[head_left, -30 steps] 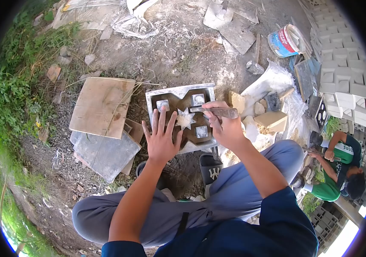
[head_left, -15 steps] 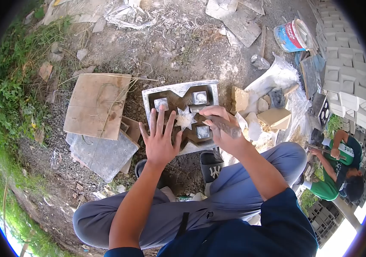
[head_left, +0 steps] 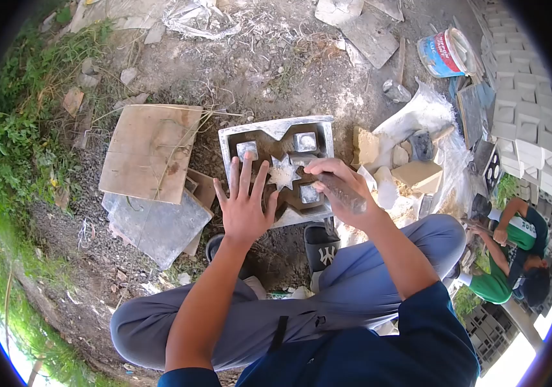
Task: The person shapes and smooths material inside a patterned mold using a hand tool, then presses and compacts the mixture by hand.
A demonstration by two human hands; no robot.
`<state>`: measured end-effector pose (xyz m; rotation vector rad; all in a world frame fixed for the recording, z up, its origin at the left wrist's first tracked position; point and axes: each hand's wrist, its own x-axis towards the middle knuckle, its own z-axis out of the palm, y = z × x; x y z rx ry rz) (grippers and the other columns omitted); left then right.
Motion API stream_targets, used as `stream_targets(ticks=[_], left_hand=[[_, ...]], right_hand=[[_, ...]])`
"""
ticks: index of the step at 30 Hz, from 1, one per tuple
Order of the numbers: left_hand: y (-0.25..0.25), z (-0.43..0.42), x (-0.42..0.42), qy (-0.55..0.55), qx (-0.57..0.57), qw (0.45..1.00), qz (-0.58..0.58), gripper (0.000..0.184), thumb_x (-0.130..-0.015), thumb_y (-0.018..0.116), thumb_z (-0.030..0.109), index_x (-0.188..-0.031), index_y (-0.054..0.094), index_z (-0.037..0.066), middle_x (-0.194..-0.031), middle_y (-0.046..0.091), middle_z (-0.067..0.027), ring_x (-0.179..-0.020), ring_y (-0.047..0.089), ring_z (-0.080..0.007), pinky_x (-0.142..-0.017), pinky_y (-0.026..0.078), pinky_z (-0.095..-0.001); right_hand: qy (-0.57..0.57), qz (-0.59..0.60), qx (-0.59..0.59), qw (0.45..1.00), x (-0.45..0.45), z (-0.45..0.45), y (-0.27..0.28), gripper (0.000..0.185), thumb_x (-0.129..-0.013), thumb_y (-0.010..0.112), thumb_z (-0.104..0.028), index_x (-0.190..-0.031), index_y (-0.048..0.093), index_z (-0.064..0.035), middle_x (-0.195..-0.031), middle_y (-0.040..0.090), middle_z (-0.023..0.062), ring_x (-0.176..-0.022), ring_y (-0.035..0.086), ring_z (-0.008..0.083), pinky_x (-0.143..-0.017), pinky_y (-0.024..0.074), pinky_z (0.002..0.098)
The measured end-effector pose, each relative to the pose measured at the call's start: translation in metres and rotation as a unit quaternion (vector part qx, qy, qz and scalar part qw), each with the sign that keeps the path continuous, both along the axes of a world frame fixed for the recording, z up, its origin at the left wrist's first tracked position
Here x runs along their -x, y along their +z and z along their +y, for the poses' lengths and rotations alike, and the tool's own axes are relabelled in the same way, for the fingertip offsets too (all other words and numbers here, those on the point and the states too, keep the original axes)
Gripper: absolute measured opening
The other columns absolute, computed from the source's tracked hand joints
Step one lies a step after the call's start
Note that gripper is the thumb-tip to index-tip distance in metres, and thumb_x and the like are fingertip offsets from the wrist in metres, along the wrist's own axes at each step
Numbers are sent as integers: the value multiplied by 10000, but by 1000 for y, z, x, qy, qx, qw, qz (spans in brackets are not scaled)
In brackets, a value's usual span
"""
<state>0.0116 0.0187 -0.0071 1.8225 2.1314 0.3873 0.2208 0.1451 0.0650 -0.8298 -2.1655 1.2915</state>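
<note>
A square grey block mould (head_left: 329,132) lies on the ground before me, with a star-shaped piece (head_left: 283,174) at its middle and small square blocks (head_left: 305,142) near its corners. My left hand (head_left: 245,206) rests over the mould's left side, fingers spread, one fingertip at the upper left block. Over the right side, my right hand (head_left: 353,200) has its fingers wrapped round a dusty grey-brown bar (head_left: 341,192), which looks like a piece of wood or stone. Its far end is partly hidden by the fingers. Pale powder covers the top of the star.
To the left lie a brown board (head_left: 150,151) and a grey slab (head_left: 160,226). On the right, a white sack (head_left: 427,109) carries broken chunks and sand. A paint bucket (head_left: 447,53) stands beyond it. Another person (head_left: 511,248) sits at far right near stacked blocks (head_left: 521,109).
The view has shifted slightly, so the mould and boards appear a little farther right and up. Both hands keep nearly the same places over the mould, and the right still grips the bar.
</note>
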Motion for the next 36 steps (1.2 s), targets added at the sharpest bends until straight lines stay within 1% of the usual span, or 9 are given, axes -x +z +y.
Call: stream_targets(ticks=[4, 11, 12, 15, 16, 21, 27, 31, 36], left_hand=[[2, 1, 1, -4, 3, 1000, 5, 660, -1001, 601, 428, -1610, 439, 234, -1741, 242, -104, -1607, 212, -374, -1175, 212, -781], [4, 3, -1, -7, -1, 1000, 13, 678, -978, 638, 369, -1609, 440, 220, -1734, 260, -126, -1595, 228, -417, -1173, 243, -757], [4, 3, 0, -7, -3, 1000, 11, 675, -981, 635, 365, -1610, 438, 222, -1734, 260, -125, -1595, 229, -416, -1175, 239, -756], [4, -2, 0, -8, -1, 1000, 5, 670, -984, 628, 358, -1612, 434, 222, -1735, 257, -124, -1596, 230, -411, -1182, 230, -754], [4, -1, 0, -7, 1, 1000, 8, 672, -985, 628, 365, -1613, 433, 222, -1736, 255, -123, -1597, 229, -409, -1182, 231, -754], [3, 1, 2, -8, 6, 1000, 17, 670, -991, 624, 385, -1612, 436, 218, -1739, 246, -121, -1600, 220, -402, -1184, 232, -753], [4, 0, 0, -8, 13, 1000, 14, 671, -998, 618, 392, -1618, 423, 222, -1746, 230, -109, -1609, 195, -396, -1190, 220, -755], [1, -1, 0, -4, -10, 1000, -2, 655, -1017, 581, 416, -1624, 408, 242, -1751, 213, -91, -1614, 189, -367, -1162, 218, -797], [5, 2, 1, -7, 11, 1000, 14, 661, -1002, 616, 390, -1613, 432, 218, -1744, 236, -112, -1606, 209, -394, -1185, 227, -754]], right_hand=[[-130, 129, 65, 981, 1, -12, -3, 363, -906, 699, 124, -1187, 548, -51, -1109, 708, 140, -1065, 719, 296, -902, 573, 358], [-94, 70, -40, 992, 10, -6, 8, 386, -878, 703, 143, -1149, 526, -67, -1076, 709, 117, -937, 683, 284, -818, 563, 368], [-65, 57, -94, 992, 6, -4, 13, 314, -967, 586, 135, -1201, 493, -52, -1078, 701, 130, -914, 640, 232, -828, 541, 352], [-30, 56, -131, 989, 4, -2, 2, 390, -873, 690, 145, -1149, 520, -73, -1093, 719, 91, -945, 705, 297, -798, 577, 357], [-50, 33, -24, 998, 8, -7, -4, 424, -864, 678, 155, -1175, 497, -69, -1083, 712, 105, -917, 715, 286, -783, 583, 364], [-41, 65, -4, 997, 1, -12, 8, 438, -878, 617, 170, -1211, 454, -61, -1045, 670, 136, -860, 726, 300, -773, 582, 349], [-45, 3, -80, 996, 6, -5, 10, 297, -940, 639, 42, -1148, 444, -44, -982, 659, 111, -774, 713, 298, -689, 557, 355], [-16, 96, -67, 993, 11, -10, 14, 277, -931, 668, 68, -1082, 457, -29, -943, 662, 109, -758, 709, 285, -683, 554, 347], [-54, 64, -90, 992, 8, -3, 6, 429, -916, 601, 163, -1209, 392, -71, -970, 665, 119, -772, 694, 271, -679, 546, 335]])
